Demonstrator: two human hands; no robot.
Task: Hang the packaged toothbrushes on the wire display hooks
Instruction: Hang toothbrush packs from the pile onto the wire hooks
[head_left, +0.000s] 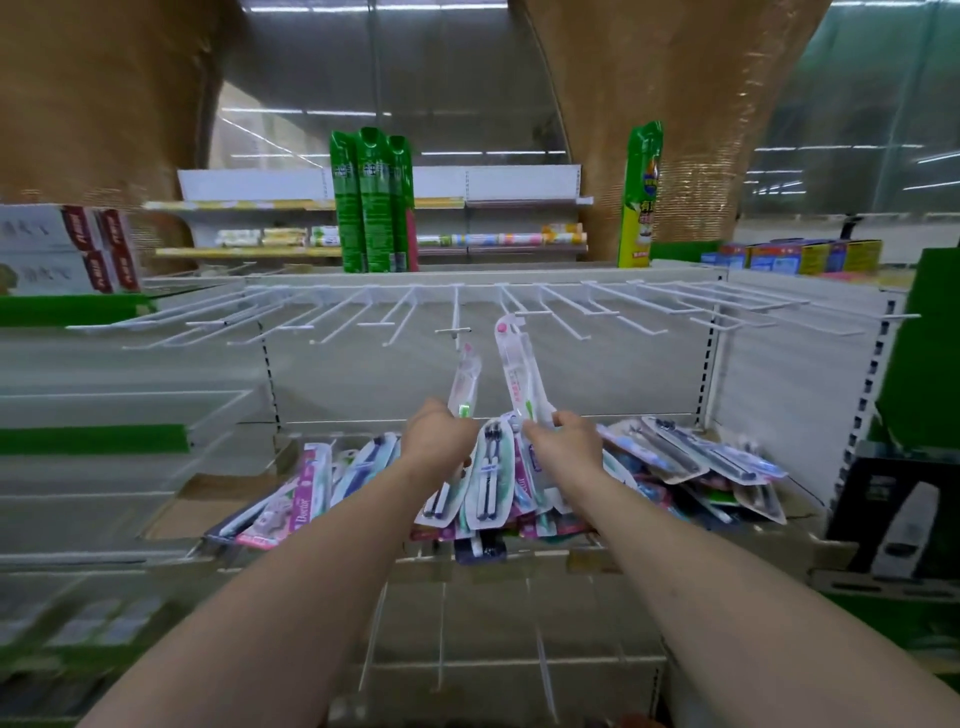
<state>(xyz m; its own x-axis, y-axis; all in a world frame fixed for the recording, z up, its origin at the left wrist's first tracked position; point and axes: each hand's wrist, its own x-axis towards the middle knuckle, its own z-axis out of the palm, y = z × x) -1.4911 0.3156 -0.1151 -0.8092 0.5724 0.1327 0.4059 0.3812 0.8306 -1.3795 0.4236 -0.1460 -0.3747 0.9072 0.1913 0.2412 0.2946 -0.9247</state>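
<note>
A row of white wire display hooks (454, 312) juts out from the back panel, all bare. My left hand (435, 435) grips the lower end of a clear packaged toothbrush (464, 382) that points up toward the middle hook. My right hand (562, 439) pinches a second, longer packaged toothbrush (514, 371) with a pink top, whose upper end reaches just under the hooks. Below both hands a heap of packaged toothbrushes (488, 478) lies spread across the shelf.
Green tall packages (371, 200) stand on top of the unit, one more (640, 195) at the right. Red-and-white boxes (67, 249) sit at the left. A black object (893, 512) stands at the right. Lower wire dividers (441, 639) lie beneath my arms.
</note>
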